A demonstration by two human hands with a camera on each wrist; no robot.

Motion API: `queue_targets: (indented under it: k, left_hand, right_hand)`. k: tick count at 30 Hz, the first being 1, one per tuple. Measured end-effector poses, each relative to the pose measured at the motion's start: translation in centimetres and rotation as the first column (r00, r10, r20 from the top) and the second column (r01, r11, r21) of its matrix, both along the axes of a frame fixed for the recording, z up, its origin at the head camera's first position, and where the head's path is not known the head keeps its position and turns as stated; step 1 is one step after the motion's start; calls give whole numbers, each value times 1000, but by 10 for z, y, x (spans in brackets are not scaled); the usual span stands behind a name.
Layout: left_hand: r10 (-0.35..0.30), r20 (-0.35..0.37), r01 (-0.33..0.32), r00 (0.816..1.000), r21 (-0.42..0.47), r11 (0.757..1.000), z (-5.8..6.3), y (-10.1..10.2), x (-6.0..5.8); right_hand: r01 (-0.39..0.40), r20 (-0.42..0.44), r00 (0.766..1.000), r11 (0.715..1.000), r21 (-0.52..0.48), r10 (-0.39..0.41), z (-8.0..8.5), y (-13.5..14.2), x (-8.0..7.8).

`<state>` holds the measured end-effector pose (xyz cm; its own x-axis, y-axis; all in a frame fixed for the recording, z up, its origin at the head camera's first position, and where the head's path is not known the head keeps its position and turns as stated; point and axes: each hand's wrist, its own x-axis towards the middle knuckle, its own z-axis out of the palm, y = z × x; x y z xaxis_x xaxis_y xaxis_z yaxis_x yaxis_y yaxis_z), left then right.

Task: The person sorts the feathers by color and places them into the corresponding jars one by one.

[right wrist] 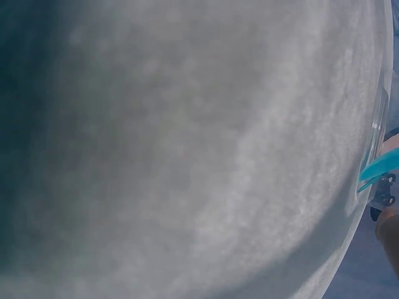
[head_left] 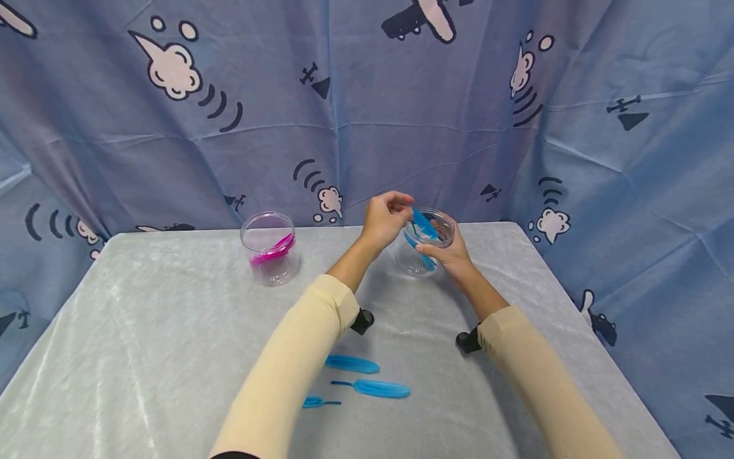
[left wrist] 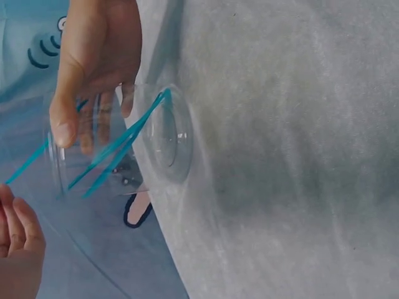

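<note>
Near the far edge of the table, my right hand grips a clear jar around its upper part, thumb on the near side. My left hand is over the jar's mouth and pinches a blue feather that points down into the opening. Blue feathers lean inside the jar, seen through its wall in the left wrist view. In the right wrist view only part of the jar and a blue feather show at the right edge; the tablecloth fills most of it.
A second clear jar stands left of my hands, with pink feathers inside. On the white-covered table, blue feathers lie near the front, one partly hidden by my left sleeve. A patterned blue curtain hangs behind.
</note>
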<state>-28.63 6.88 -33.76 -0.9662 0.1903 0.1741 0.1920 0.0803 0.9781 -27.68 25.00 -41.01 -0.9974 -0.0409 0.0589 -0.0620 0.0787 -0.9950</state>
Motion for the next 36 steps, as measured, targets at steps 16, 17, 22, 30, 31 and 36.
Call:
queue_targets:
  k: [16,17,22,30,31,36]
  left_hand:
    - [-97,46,101,994,-109,989,-12,3,4]
    - [-107,46,112,993,-117,987,-13,2,4]
    - [-148,34,151,988,-140,979,-15,-3,4]
    - [-281,2,277,960,-177,944,6,-28,22]
    - [-304,-8,297,953,-186,937,11,-32,26]
    - [-408,-67,386,911,-210,898,19,-52,44]
  right_hand:
    - [-14,-12,1000,1000,-2,14,0,0,1]
    - [-13,-18,1000,1000,-5,13,-2,0,0]
    - [-15,-46,999,1000,-6,14,-14,6,-8]
    - [3,-47,999,1000,18,-2,-21,8,-12]
    - [5,-45,999,1000,20,-4,-21,8,-12]
    - [17,-27,999,999,34,-17,-21,8,-11]
